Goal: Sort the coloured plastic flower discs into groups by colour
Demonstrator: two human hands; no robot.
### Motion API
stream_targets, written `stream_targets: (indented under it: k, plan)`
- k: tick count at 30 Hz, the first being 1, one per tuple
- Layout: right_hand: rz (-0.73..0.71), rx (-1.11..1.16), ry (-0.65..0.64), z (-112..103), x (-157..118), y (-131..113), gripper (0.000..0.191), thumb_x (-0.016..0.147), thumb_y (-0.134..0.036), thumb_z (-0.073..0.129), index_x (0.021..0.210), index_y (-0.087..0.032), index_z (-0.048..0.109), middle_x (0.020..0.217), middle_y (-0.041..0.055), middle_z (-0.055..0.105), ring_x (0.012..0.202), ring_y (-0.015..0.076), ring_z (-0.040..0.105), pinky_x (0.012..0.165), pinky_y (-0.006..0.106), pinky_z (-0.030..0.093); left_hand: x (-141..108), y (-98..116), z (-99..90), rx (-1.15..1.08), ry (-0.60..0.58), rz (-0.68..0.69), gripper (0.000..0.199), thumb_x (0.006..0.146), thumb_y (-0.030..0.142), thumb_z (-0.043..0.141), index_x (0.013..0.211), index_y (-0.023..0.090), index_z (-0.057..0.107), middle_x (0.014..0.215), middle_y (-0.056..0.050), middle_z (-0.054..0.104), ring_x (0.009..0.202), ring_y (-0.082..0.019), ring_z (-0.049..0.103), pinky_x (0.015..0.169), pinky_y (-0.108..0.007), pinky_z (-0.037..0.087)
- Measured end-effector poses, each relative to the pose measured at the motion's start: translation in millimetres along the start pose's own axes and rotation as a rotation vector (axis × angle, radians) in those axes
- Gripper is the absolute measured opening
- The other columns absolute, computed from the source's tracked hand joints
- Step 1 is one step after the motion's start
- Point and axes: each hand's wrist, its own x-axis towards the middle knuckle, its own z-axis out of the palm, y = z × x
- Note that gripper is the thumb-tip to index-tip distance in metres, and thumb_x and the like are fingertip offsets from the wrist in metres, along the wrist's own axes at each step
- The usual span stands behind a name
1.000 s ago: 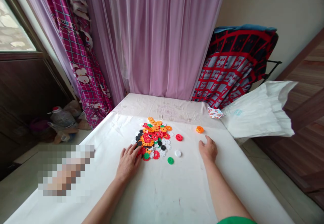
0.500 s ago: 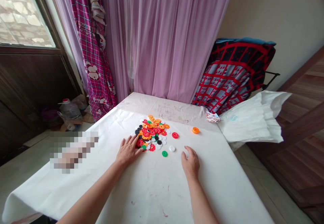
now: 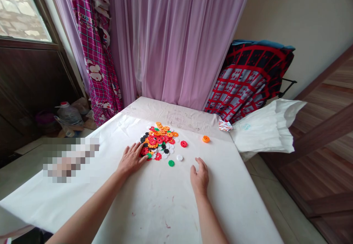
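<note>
A loose pile of flower-shaped plastic discs (image 3: pixel 160 139) in red, orange, black, white and green lies on the white-covered table (image 3: pixel 154 207). My left hand (image 3: pixel 131 158) rests flat at the pile's left edge, fingers spread, its fingertips touching the nearest discs. To the right of the pile, my right hand (image 3: pixel 200 175) lies on the table with fingers loosely apart and nothing in them. Between my hands are a green disc (image 3: pixel 171 163) and a white disc (image 3: pixel 179 158). A red disc (image 3: pixel 184 144) and some orange discs (image 3: pixel 206 139) sit farther back.
A white sack (image 3: pixel 264 126) hangs over the table's right edge, beside a small patterned piece (image 3: pixel 225 125). Lilac curtains (image 3: pixel 179 45) drop behind the far edge. A plastic jug (image 3: pixel 68 113) stands on the floor at left. A blurred patch (image 3: pixel 68 163) covers something on the left.
The whole view has shifted slightly, so the table and discs appear a little farther left. Both hands keep their places relative to the discs.
</note>
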Motion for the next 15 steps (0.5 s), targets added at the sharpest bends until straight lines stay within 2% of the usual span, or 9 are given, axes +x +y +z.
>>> stream_targets:
  k: [3,7,11,15]
  plan:
    - [0.012,0.013,-0.025,-10.6,-15.6,3.8,0.037,0.081,-0.028,0.044,0.112,-0.016,0.06,0.122,0.0165,0.063,0.115,0.0279,0.057,0.094,0.045,0.048,-1.3,-0.4,0.6,0.002,0.002,0.01,0.071,0.09,0.061,0.036,0.147,0.019,0.039,0.153,-0.013,0.039,0.143,-0.029,0.031,0.117,-0.051,0.019]
    - [0.04,0.006,-0.05,-21.8,-28.4,3.4,0.04,0.081,-0.027,0.043,0.115,-0.015,0.058,0.117,0.0166,0.064,0.102,0.0263,0.063,0.088,0.042,0.051,-2.5,-1.2,2.6,0.007,0.005,0.02,0.071,0.09,0.06,0.035,0.148,0.018,0.038,0.154,-0.013,0.038,0.143,-0.029,0.031,0.117,-0.05,0.019]
    - [0.061,0.001,-0.053,-28.5,-26.3,2.3,0.04,0.081,-0.026,0.04,0.115,-0.015,0.059,0.107,0.0145,0.068,0.091,0.0236,0.066,0.082,0.039,0.053,-1.2,-2.9,4.7,0.019,0.006,0.02,0.07,0.091,0.059,0.035,0.148,0.018,0.037,0.154,-0.014,0.037,0.143,-0.028,0.031,0.117,-0.049,0.019]
    - [0.103,-0.024,-0.044,-40.5,-21.2,12.5,0.043,0.083,-0.029,0.036,0.114,-0.015,0.061,0.101,0.0131,0.07,0.085,0.0223,0.067,0.079,0.037,0.053,0.0,-3.7,5.9,0.013,0.029,0.036,0.068,0.091,0.057,0.035,0.148,0.019,0.037,0.154,-0.014,0.037,0.143,-0.028,0.032,0.116,-0.05,0.019]
